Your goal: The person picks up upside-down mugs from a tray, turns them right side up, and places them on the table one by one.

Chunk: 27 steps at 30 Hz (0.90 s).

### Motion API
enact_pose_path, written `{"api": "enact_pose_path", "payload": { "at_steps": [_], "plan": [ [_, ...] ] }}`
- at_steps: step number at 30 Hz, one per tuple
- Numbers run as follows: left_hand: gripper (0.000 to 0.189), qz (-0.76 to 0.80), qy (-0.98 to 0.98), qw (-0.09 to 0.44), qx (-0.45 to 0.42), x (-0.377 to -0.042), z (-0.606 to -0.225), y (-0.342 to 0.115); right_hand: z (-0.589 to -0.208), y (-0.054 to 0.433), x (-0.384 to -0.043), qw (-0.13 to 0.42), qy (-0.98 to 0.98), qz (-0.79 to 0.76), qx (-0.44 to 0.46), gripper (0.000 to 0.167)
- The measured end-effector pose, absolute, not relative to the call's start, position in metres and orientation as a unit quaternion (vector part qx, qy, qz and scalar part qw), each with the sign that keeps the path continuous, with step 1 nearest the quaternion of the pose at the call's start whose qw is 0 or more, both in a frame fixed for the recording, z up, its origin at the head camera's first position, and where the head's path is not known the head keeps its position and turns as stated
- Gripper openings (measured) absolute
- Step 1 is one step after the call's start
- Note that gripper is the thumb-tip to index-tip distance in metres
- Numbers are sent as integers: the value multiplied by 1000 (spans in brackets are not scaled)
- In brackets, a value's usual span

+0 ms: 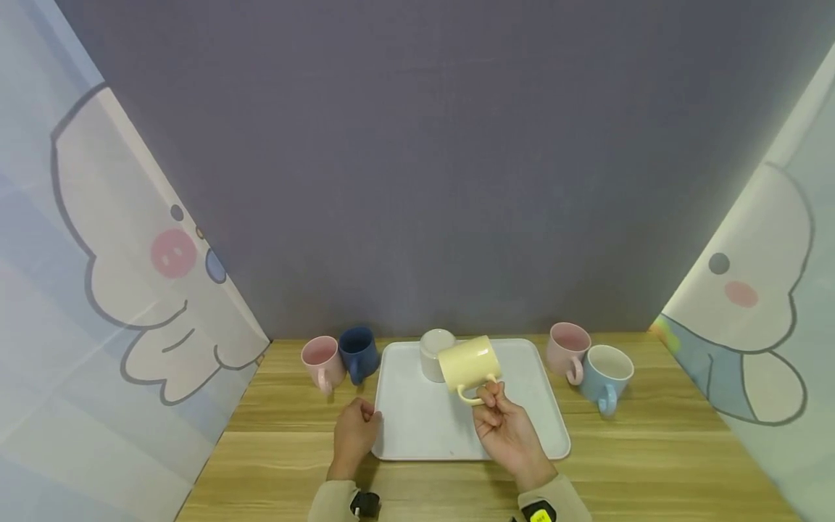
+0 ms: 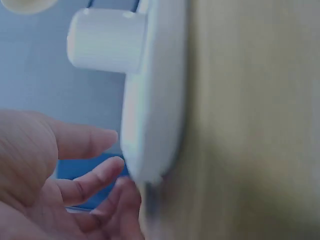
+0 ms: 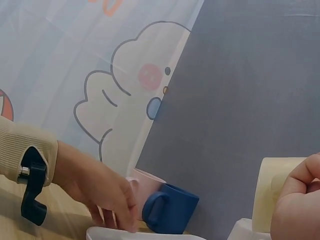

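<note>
My right hand (image 1: pixel 512 431) pinches the handle of a pale yellow mug (image 1: pixel 468 362), which is tipped onto its side above the white tray (image 1: pixel 417 428). In the right wrist view part of this yellow mug (image 3: pixel 263 200) shows behind the curled fingers. A white cup (image 1: pixel 435 355) stands bottom up at the back of the tray, partly hidden by the yellow mug in the head view. My left hand (image 1: pixel 356 435) is at the tray's left edge, fingers loosely bent and holding nothing. Its fingertips (image 2: pixel 112 137) are right beside the tray rim (image 2: pixel 132 115) in the left wrist view.
Left of the tray, a pink mug (image 1: pixel 322 361) and a dark blue mug (image 1: pixel 359 353) stand upright side by side. To its right are another pink mug (image 1: pixel 566 348) and a light blue mug (image 1: pixel 607 373). A grey backdrop (image 1: pixel 417 181) rises behind the wooden table (image 1: pixel 652 464).
</note>
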<state>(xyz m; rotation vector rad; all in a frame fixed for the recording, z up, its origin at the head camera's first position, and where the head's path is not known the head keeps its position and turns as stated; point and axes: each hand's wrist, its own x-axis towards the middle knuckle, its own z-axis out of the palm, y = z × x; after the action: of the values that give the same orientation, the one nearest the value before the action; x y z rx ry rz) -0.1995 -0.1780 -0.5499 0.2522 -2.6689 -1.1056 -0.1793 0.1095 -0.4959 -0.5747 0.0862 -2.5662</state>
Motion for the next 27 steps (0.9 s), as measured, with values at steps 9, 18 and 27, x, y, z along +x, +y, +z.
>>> {"api": "enact_pose_path", "payload": {
  "at_steps": [9, 18, 27],
  "plan": [
    [8, -483, -870, 97, -8, -187, -524, -146, -498, 102, -179, 254, 34, -941, -220, 61],
    [38, -705, -704, -12, -84, -176, -512, -102, -499, 96, -175, 252, 45, -941, -221, 55],
    [30, -796, -593, -115, -42, -171, -510, -84, -500, 94, -170, 257, 63, -942, -204, 55]
  ]
}}
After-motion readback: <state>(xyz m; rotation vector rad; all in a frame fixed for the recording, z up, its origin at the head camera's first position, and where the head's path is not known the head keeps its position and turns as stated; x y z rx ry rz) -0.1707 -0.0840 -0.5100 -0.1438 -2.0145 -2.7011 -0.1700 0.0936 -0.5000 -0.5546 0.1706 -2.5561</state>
